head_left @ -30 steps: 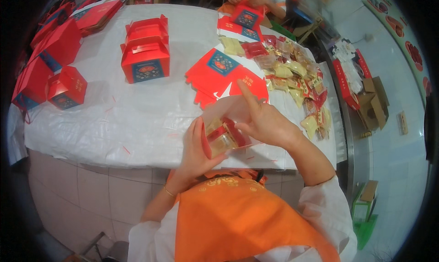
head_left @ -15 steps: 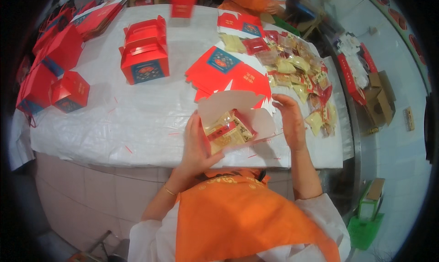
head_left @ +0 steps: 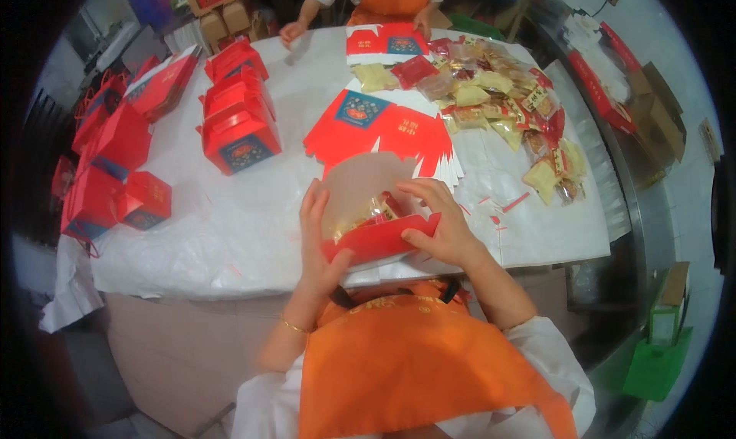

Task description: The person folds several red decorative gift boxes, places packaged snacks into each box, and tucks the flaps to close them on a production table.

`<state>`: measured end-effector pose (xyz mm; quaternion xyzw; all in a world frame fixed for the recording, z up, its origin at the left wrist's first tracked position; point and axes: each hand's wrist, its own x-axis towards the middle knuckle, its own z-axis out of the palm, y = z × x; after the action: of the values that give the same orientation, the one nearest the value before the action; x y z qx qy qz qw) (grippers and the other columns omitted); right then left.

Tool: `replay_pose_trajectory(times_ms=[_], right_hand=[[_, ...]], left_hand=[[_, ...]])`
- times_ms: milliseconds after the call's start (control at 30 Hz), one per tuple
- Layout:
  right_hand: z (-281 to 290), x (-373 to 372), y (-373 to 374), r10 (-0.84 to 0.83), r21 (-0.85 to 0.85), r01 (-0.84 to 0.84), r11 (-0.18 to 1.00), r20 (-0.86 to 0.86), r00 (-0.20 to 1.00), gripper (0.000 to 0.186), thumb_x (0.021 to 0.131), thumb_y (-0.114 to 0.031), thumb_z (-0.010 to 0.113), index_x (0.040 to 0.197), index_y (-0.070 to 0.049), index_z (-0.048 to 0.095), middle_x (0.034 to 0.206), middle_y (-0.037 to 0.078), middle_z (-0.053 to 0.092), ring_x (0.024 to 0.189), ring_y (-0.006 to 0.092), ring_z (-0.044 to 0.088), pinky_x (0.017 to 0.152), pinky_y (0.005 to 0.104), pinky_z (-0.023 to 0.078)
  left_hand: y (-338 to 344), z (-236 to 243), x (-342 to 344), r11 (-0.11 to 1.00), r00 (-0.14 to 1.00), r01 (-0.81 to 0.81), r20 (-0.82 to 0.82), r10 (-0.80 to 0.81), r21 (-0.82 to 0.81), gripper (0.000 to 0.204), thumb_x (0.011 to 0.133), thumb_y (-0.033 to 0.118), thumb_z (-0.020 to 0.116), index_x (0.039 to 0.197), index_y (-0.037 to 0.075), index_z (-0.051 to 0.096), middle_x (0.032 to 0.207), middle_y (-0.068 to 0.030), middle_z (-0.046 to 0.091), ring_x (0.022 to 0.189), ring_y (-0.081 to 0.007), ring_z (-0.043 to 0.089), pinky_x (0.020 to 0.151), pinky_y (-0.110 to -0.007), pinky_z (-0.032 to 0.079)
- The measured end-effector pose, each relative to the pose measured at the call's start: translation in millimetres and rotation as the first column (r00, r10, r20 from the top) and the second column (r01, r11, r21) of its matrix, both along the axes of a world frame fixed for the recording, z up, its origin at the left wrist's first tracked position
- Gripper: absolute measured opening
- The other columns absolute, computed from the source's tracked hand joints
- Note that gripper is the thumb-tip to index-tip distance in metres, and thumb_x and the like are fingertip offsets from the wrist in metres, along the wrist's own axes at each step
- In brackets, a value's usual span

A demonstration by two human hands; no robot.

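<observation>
Between my hands, near the table's front edge, an open red gift box (head_left: 376, 245) shows its pale inside and raised rear flap. Wrapped snack packets (head_left: 381, 212) in clear, yellow and red film lie in it. My left hand (head_left: 316, 240) grips the box's left side, thumb at the front. On the right, my right hand (head_left: 443, 223) has its fingers over the side flap and its thumb against the front wall. Just beyond the box lies a fanned stack of flat red box blanks (head_left: 383, 129). What the flaps cover at the bottom of the box is hidden.
Loose snack packets (head_left: 491, 90) are heaped at the back right. Finished red boxes with handles (head_left: 238, 124) stand in a row at the left, with more red boxes (head_left: 93, 197) beyond. Across the table, a co-worker's hand (head_left: 293, 32) hovers over the far edge.
My right hand has come in from beside the box and taken hold of its right side. The box's red front wall now stands up. Across the table, another handled box has joined the row.
</observation>
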<state>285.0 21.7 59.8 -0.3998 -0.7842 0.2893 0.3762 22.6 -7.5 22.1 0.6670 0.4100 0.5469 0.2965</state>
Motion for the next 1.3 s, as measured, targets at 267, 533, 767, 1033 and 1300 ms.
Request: replay_pose_trajectory(times_ms=[267, 533, 767, 1033, 1300], right_hand=[[3, 19, -2, -0.035, -0.002, 0.035, 0.999, -0.147, 0.989, 0.08, 0.075, -0.027, 0.082, 0.145, -0.008, 0.049, 0.132, 0.017, 0.052, 0.123, 0.0336, 0.05, 0.109, 0.0469, 0.039], [74, 3, 40, 0.004, 0.207, -0.018, 0.978, 0.069, 0.998, 0.054, 0.082, -0.01, 0.075, 0.134, -0.003, 0.06, 0.126, 0.015, 0.061, 0.118, 0.0308, 0.06, 0.101, 0.0385, 0.049], [72, -32, 62, 0.304, 0.085, -0.391, 0.916, 0.489, 0.818, 0.04, 0.082, -0.002, 0.069, 0.121, -0.009, 0.066, 0.103, 0.01, 0.061, 0.099, 0.0306, 0.062, 0.085, 0.042, 0.054], [54, -28, 49, 0.306, 0.247, -0.523, 0.816, 0.583, 0.753, 0.052, 0.084, -0.008, 0.067, 0.134, -0.021, 0.064, 0.1, 0.006, 0.06, 0.089, 0.0252, 0.061, 0.076, 0.0364, 0.052], [58, -28, 51, 0.41, 0.062, -0.505, 0.861, 0.503, 0.761, 0.04, 0.091, -0.006, 0.062, 0.131, -0.013, 0.064, 0.101, 0.009, 0.062, 0.091, 0.0294, 0.064, 0.075, 0.0388, 0.052]], left_hand=[[-4, 12, -9, 0.999, 0.999, -0.031, -0.035, 0.029, -0.04, 0.067, 0.084, 0.033, 0.065, 0.141, 0.003, 0.05, 0.157, -0.0235, 0.039, 0.148, -0.0377, 0.035, 0.121, -0.048, 0.027], [-2, 7, -8, 0.999, 1.0, 0.012, 0.026, -0.011, -0.041, 0.075, 0.087, 0.048, 0.071, 0.142, 0.002, 0.048, 0.156, -0.025, 0.037, 0.146, -0.0383, 0.037, 0.119, -0.048, 0.031], [2, -20, -12, 0.999, 0.997, -0.003, 0.073, 0.0, 0.04, 0.085, 0.086, 0.044, 0.076, 0.149, 0.006, 0.035, 0.159, -0.0261, 0.033, 0.148, -0.039, 0.035, 0.12, -0.05, 0.031], [2, -29, -8, 0.991, 0.992, 0.041, 0.109, -0.056, 0.13, 0.091, 0.074, 0.012, 0.082, 0.149, 0.008, 0.031, 0.159, -0.0277, 0.033, 0.148, -0.0421, 0.036, 0.121, -0.052, 0.03], [2, -24, -17, 0.995, 0.999, 0.046, -0.026, -0.044, 0.092, 0.085, 0.083, 0.022, 0.079, 0.151, 0.006, 0.03, 0.159, -0.0227, 0.033, 0.147, -0.0362, 0.036, 0.121, -0.047, 0.03]])
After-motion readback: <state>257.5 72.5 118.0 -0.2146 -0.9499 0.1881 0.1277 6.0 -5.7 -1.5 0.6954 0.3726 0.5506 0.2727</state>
